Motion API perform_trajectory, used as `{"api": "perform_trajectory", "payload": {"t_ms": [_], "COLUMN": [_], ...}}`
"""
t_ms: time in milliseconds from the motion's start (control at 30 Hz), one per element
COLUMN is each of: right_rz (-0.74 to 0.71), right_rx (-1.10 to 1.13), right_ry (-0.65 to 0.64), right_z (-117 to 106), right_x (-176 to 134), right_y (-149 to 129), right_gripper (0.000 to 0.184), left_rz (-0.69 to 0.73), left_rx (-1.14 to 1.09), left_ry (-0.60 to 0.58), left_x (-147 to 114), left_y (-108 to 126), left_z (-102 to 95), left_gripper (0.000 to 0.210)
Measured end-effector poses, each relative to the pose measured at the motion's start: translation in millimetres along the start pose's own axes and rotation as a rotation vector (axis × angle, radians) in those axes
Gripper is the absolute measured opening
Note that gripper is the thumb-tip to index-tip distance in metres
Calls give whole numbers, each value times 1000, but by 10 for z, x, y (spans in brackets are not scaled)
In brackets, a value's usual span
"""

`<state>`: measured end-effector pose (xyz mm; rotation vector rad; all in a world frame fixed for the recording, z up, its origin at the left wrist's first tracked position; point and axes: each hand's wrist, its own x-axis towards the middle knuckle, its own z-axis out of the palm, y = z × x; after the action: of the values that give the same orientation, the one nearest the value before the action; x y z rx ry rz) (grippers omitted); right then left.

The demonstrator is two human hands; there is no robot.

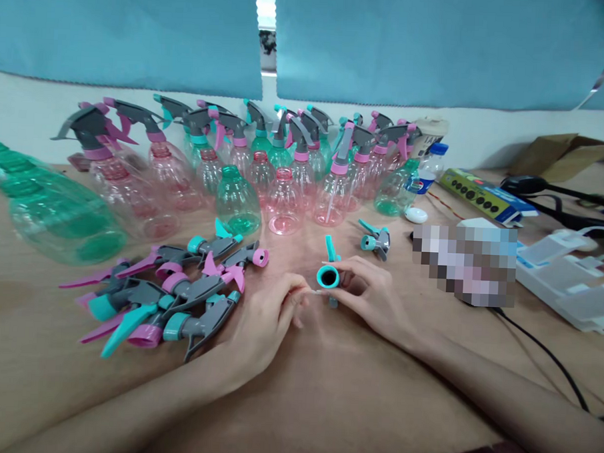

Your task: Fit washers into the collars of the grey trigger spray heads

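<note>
My right hand (366, 293) is closed around a spray trigger head (328, 276) with a teal collar. Its round opening faces me, and a teal lever sticks up behind it. Close by on the left, my left hand (273, 312) pinches at the collar's lower edge; something thin and pale shows at the fingertips, too small to name. Another teal and grey trigger head (381, 243) lies on the table beyond my right hand. Left of my left hand is a heap of loose trigger heads (179, 294) in pink, teal and grey.
Rows of pink and green spray bottles (287, 206) stand at the back, several with trigger heads on. A green bottle (62, 216) is at far left. To the right are a blue-capped bottle (435, 165), a yellow-blue box (488, 198), a white plastic case (575, 272) and a black cable (541, 350).
</note>
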<state>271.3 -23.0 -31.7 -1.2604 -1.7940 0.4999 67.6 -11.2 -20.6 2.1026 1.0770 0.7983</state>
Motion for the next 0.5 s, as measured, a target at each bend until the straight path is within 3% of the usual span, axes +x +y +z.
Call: {"api": "perform_trajectory", "payload": {"t_ms": [167, 333, 400, 500], "right_rz": [-4, -11, -10, -6], "right_rx": [61, 71, 69, 71], "right_ry": [-42, -53, -62, -66], "right_z": [11, 20, 19, 20], "right_x": [-8, -16, -16, -15], "right_y": [-39, -55, -57, -57], "right_gripper": [26, 26, 25, 24], "left_rz": [-33, -62, -49, 21], "left_rx": [-88, -185, -171, -60], "left_ry": [14, 112, 97, 47], "left_x": [44, 52, 55, 53], "left_y": [39, -15, -41, -64], "left_z": [-24, -5, -9, -28], "left_gripper": [15, 18, 24, 18]}}
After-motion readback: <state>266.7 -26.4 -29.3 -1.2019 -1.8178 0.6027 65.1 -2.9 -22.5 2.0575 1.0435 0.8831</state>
